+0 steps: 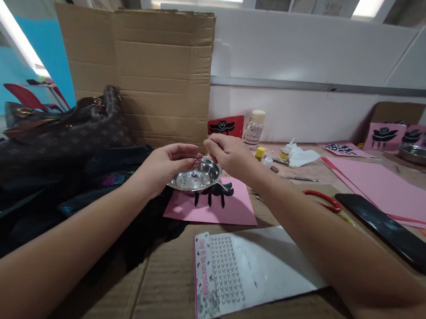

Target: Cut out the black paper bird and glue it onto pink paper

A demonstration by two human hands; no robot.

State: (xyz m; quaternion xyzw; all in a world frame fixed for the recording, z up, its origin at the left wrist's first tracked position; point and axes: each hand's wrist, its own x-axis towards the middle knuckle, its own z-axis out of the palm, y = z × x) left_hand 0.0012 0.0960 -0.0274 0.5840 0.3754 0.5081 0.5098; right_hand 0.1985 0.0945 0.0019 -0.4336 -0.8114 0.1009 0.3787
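Both hands are raised over a shiny metal bowl [194,180], their fingertips close together. My left hand [169,165] has its thumb drawn up to the fingers, and a tiny dark speck shows near the tips. In my right hand [229,155] the thumb and forefinger are pinched together; whatever lies between them is too small to name. A few small bits lie inside the bowl. It rests on a pink card [238,214] with a black paper cutout [216,192], partly covering both. Nearer to me lies a sheet of stick-on pearls [225,269] with a printed header.
A brown handbag [91,129] and dark cloth [94,183] lie left, before an upright cardboard sheet [163,67]. Rightward are red-handled scissors [322,198], a black phone-like slab [389,231], pink paper [390,182], a glue bottle [286,150] and a cream-lidded jar [254,129].
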